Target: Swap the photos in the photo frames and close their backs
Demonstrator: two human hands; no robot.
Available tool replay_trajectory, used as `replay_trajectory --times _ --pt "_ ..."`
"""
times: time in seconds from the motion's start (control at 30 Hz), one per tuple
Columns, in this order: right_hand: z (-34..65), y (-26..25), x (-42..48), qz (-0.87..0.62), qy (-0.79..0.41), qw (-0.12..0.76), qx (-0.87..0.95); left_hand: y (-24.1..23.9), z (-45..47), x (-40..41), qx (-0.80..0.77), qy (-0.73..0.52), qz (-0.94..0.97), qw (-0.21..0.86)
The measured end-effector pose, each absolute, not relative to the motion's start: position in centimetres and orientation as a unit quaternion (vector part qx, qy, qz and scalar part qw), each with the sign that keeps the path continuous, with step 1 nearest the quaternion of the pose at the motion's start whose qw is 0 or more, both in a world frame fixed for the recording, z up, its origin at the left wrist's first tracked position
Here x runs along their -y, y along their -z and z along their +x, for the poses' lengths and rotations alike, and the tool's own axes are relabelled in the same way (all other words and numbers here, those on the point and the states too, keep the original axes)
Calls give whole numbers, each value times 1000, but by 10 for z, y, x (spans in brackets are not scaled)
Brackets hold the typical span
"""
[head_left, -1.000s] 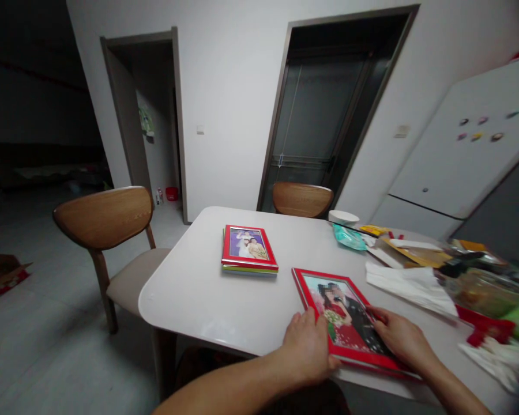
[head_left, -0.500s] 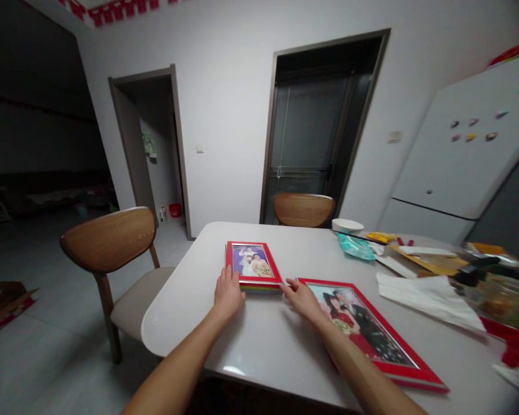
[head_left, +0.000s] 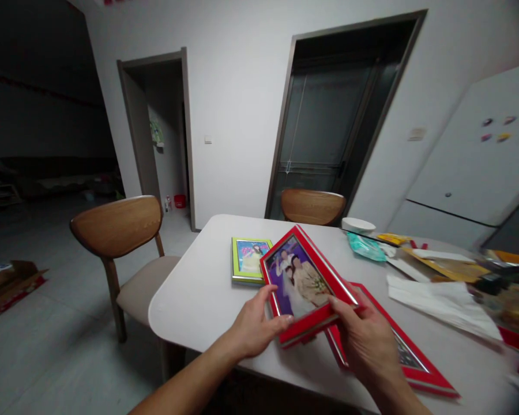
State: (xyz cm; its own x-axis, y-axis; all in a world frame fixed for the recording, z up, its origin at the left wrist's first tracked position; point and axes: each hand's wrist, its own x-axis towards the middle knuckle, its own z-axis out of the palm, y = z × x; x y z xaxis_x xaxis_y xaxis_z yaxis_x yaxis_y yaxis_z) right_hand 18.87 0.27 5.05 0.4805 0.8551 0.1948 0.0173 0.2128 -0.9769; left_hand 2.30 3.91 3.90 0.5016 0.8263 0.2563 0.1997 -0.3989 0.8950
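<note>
Both my hands hold a small red picture frame tilted up above the white table. My left hand grips its lower left edge, thumb on the front. My right hand grips its lower right edge. Under the lifted frame lies a larger red picture frame flat on the table, partly hidden by my right hand. A green picture frame lies further back on the table, left of the lifted one.
Two wooden chairs stand at the table, one at the left, one at the far side. White paper, a teal packet, a white bowl and clutter fill the table's right side. A fridge stands right.
My hands left the large red frame, reached the stack further back, and lifted its top red frame toward me. The green frame beneath it is now uncovered.
</note>
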Motion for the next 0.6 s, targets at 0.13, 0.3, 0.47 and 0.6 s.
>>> replay_trajectory --times 0.13,0.3,0.47,0.6 --pt "180 -49 38 -600 -47 555 575 -48 28 -23 -209 -453 644 580" --pt "171 -14 60 -449 69 438 776 -48 11 -4 -197 -490 560 639" --pt "154 12 56 -348 45 392 850 -24 -10 0 -244 -464 587 616" --pt "133 20 44 -394 20 336 855 -3 -19 -16 -362 -433 657 500"
